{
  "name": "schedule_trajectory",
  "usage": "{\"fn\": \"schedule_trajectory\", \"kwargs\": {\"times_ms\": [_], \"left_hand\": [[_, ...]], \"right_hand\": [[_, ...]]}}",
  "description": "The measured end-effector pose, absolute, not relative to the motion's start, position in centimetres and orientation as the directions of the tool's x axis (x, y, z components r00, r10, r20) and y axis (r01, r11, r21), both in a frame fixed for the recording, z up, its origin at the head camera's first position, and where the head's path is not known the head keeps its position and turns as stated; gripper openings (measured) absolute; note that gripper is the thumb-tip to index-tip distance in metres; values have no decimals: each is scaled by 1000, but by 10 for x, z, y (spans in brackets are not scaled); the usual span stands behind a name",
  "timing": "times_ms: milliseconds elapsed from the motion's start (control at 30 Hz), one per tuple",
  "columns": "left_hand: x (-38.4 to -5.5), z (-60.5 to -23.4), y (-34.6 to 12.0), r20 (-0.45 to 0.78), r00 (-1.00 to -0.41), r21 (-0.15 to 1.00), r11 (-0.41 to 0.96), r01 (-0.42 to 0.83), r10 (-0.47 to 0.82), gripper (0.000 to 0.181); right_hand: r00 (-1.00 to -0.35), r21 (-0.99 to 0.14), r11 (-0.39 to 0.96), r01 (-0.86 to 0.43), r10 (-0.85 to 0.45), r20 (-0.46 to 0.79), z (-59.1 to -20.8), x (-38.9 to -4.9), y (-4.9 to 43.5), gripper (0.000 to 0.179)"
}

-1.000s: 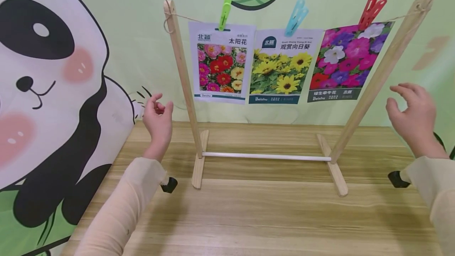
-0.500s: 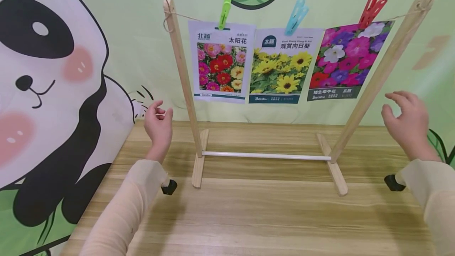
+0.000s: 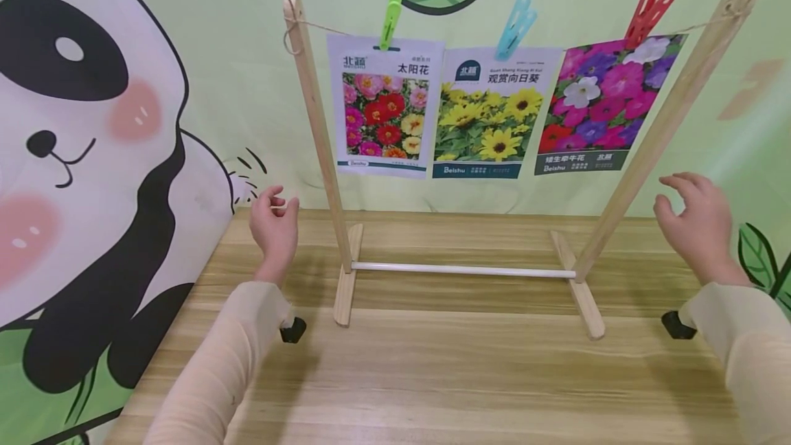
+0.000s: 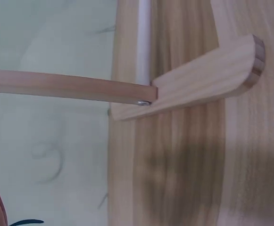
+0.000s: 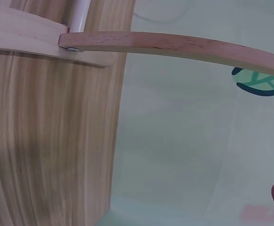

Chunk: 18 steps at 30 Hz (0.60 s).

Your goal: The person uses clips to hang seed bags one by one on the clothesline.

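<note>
A wooden stand with a left post point(image 3: 318, 129), a right post point(image 3: 667, 136) and a white crossbar point(image 3: 463, 270) stands on the table. From the twine point(image 3: 318, 25) between the post tops hang three seed packets: a red-and-pink flower packet point(image 3: 386, 119) under a green clothespin point(image 3: 391, 20), a sunflower packet point(image 3: 488, 132) under a blue clothespin point(image 3: 516, 27), and a purple-and-pink petunia packet point(image 3: 608, 108) under a red clothespin point(image 3: 646, 16). My left hand point(image 3: 274, 229), fingers loosely bent, hovers left of the stand. Right of it floats my right hand point(image 3: 698, 225), also holding nothing.
Wooden feet point(image 3: 343, 294) carry the posts on the wood-grain table point(image 3: 445, 383). Behind it rises a pale green backdrop point(image 3: 494, 198) with a large panda drawing point(image 3: 123, 156) at the left. A black piece point(image 3: 293, 329) shows under my left cuff.
My right hand has come down and inward to the left. My left hand has lowered slightly. The stand, clothespins and packets stay as they were.
</note>
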<state>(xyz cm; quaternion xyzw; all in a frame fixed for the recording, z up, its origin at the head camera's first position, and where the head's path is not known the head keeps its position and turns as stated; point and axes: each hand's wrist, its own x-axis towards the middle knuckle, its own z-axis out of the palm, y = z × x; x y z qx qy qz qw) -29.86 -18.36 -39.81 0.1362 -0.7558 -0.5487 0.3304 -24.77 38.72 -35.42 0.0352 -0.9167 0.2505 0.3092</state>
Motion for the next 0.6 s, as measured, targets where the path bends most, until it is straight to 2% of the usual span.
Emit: {"fn": "schedule_trajectory", "kwargs": {"times_ms": [267,600], "left_hand": [[-298,-408,-191,326,-749,916,388,100,-577,31],[-297,-422,-196,318,-777,891,452,48,-544,31]], "right_hand": [[-810,-429,881,-201,97,579,-366,-250,389,35],[-860,-407,900,-154,80,504,-381,-248,396,40]]}}
